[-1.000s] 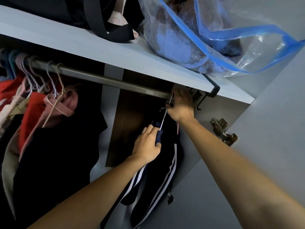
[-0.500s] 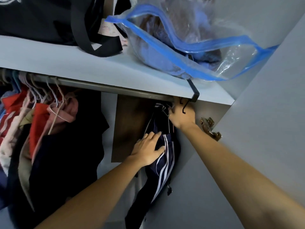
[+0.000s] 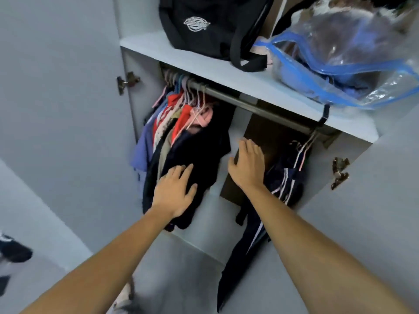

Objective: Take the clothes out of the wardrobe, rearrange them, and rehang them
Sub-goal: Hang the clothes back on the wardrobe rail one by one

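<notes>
Both arms reach into the wardrobe. Left hand (image 3: 175, 191), fingers spread, lies flat against the dark clothes (image 3: 199, 146). Right hand (image 3: 248, 165), also spread, holds nothing, just left of the striped trousers (image 3: 286, 177).

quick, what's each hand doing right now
Left hand: open, fingers over the dark garment, holding nothing.
Right hand: open, holding nothing.

Above the hands, the rail (image 3: 260, 107) looks like dull metal and the shelf (image 3: 204, 66) is smooth matt board. The bag (image 3: 347, 62) on it is glossy clear plastic; the backpack (image 3: 204, 28) is matt black cloth.
</notes>
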{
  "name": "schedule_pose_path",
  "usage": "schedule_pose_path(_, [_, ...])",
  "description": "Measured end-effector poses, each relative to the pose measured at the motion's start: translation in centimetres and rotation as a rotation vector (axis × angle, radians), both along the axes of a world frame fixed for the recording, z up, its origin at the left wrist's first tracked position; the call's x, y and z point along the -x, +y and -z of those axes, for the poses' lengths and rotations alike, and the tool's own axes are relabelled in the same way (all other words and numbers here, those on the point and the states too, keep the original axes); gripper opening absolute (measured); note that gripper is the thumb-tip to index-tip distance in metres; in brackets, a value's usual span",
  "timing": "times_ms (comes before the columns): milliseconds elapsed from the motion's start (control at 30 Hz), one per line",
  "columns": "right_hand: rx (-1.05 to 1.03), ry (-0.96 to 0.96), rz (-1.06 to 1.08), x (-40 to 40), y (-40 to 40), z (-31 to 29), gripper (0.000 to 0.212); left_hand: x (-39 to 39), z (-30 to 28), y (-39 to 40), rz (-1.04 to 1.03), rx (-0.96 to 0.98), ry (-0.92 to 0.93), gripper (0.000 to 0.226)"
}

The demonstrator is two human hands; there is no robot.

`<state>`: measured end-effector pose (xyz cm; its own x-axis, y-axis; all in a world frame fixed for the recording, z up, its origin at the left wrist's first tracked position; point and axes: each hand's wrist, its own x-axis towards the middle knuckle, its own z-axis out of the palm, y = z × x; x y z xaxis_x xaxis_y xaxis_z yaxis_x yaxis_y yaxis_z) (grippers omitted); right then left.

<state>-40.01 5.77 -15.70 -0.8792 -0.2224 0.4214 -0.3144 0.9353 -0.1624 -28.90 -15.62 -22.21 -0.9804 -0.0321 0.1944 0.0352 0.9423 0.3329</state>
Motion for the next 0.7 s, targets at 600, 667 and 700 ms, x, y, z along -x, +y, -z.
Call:
schedule_pose_path(600, [0.002,-0.119,-1.066,-38.3,-30.8,3.6,0.066,-52.8,-3.1,-22.4,-0.854,0.129,0.103,0.062])
schedule_pose_path(667, [0.001,-0.135,-1.134,-43.7,-33.6,4.2,0.066,-58.9,-2.5,-23.1,-0.96,0.113,0.086,0.064])
schedule_pose_path(700, [0.008,-0.151,-1.165,-46.4,-34.8,4.5,0.066,-61.9,-2.1,-23.3,-1.012,0.099,0.079,0.064])
